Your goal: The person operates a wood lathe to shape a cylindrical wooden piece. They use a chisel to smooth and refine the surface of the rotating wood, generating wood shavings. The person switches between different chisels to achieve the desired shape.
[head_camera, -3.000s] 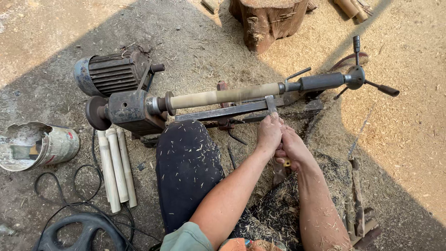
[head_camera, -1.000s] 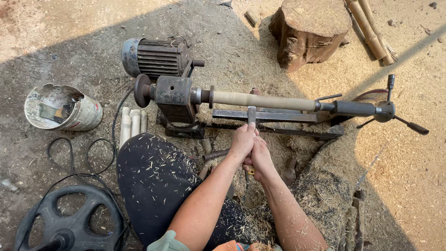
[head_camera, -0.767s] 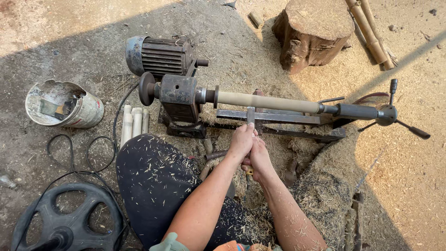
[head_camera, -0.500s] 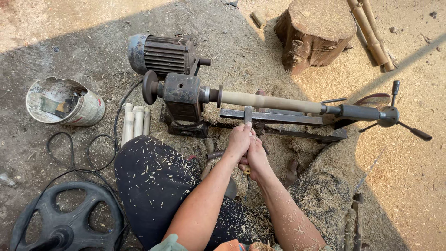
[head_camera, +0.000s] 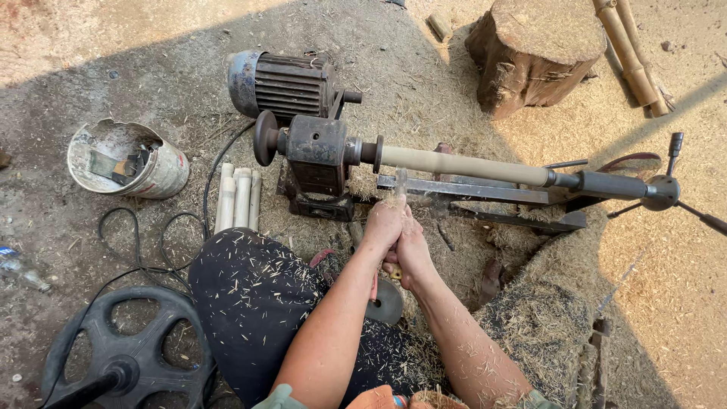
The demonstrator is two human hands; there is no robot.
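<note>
Both hands, left hand [head_camera: 384, 225] and right hand [head_camera: 413, 250], are squeezing together around a hard, thin tool [head_camera: 400, 184], pressing it on the stiff wooden stick [head_camera: 462, 165].

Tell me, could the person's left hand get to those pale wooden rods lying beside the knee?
Probably yes. The left hand is wrapped round a tool, yet the pale rods lie uncovered on the ground, with nothing between.
</note>
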